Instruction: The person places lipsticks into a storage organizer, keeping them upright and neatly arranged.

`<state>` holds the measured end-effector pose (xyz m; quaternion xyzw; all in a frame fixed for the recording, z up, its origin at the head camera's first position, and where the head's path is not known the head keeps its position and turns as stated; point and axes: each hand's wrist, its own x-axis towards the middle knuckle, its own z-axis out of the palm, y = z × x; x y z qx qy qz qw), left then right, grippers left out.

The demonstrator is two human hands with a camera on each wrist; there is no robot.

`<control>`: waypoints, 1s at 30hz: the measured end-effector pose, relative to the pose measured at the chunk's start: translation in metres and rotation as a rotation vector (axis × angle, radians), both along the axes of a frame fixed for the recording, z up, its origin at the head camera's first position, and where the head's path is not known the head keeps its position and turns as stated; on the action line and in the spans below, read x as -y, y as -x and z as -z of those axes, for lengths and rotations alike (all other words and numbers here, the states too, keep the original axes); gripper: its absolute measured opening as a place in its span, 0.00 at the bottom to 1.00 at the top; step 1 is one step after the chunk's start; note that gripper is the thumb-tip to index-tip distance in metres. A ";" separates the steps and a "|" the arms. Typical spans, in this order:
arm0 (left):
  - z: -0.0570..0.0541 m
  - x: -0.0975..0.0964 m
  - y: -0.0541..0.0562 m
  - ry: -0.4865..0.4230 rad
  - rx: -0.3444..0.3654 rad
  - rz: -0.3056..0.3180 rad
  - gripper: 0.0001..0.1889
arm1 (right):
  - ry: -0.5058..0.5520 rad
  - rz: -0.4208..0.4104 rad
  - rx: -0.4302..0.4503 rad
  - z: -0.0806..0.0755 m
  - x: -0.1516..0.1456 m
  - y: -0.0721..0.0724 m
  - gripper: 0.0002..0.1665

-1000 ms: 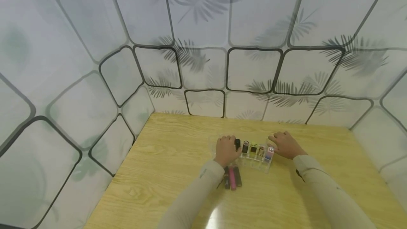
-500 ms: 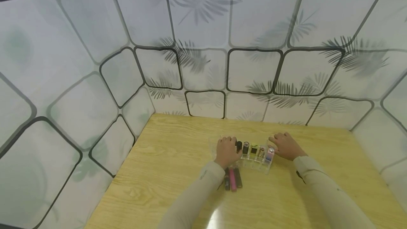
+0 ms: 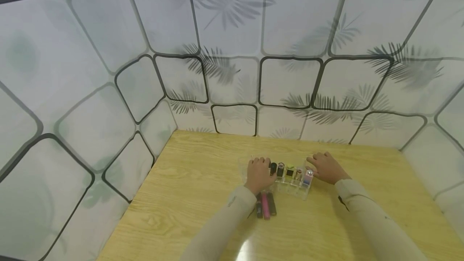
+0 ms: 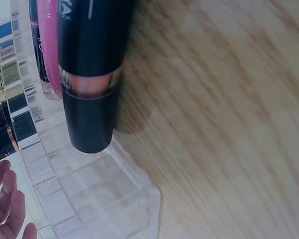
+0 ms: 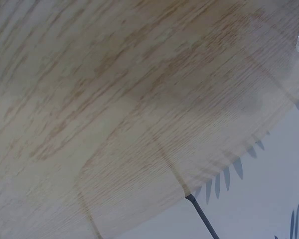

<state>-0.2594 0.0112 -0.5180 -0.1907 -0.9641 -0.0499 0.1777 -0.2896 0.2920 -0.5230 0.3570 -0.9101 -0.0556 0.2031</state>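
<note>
A clear compartmented organizer (image 3: 290, 188) stands on the table with several small cosmetics in its back row. My left hand (image 3: 259, 175) is over its left part, beside a black lipstick (image 3: 273, 168). In the left wrist view, the fingers (image 4: 10, 201) are loosely bent and apart from that tube; a bit of thumb shows at its side. My right hand (image 3: 324, 167) holds the organizer's right end, next to a pink-and-blue item (image 3: 308, 177). The right wrist view does not show its fingers. Nearer to me lie a pink tube (image 3: 266, 206) and two dark tubes (image 3: 271, 204).
Other items in the organizer include a dark bottle (image 3: 280, 170), a black-and-yellow one (image 3: 289, 171) and a gold one (image 3: 298, 175). The wooden table (image 3: 188, 180) ends at a patterned cloth wall (image 3: 232, 79) behind and on both sides.
The black lipstick has shifted slightly right and down, beside the left hand. The right hand has stayed at the organizer's end, and the head view has tilted a little.
</note>
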 end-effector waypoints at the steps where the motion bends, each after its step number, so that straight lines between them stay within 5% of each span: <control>1: 0.000 0.000 0.000 -0.003 -0.002 0.001 0.21 | 0.004 -0.003 0.000 0.000 0.000 0.000 0.35; 10: -0.001 0.008 -0.006 -0.049 -0.014 0.014 0.19 | 0.003 0.003 -0.004 -0.001 0.001 -0.001 0.18; 23: -0.014 0.025 -0.027 -0.143 0.000 0.034 0.20 | 0.001 0.009 0.004 0.002 -0.001 0.000 0.32; 30: -0.018 0.035 -0.044 -0.165 0.017 0.072 0.18 | 0.013 0.007 0.003 0.005 -0.001 0.000 0.25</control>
